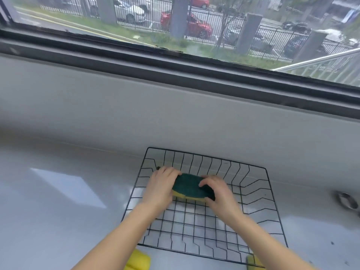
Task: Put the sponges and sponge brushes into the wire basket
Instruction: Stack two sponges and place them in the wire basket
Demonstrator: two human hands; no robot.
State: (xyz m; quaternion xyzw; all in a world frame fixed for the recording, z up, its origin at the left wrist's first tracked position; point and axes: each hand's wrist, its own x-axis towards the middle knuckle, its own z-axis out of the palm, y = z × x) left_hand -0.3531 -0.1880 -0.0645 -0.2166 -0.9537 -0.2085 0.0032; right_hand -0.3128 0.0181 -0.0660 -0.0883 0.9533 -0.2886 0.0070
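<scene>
A black wire basket (259,193) stands on the white counter below the window. Inside it, both hands grip one green-topped yellow sponge (188,187). My left hand (160,187) holds its left end and my right hand (219,193) holds its right end, fingers curled over the green side. The sponge hovers just above the basket's far floor; whether it touches the wire is unclear. Another yellow sponge (138,260) lies on the counter in front of the basket, partly under my left forearm. A third yellow piece (254,261) shows at the basket's front right corner.
The white counter (58,211) runs to a low wall under a dark window frame (175,63). A round metal fitting (345,200) sits at the right edge of the counter.
</scene>
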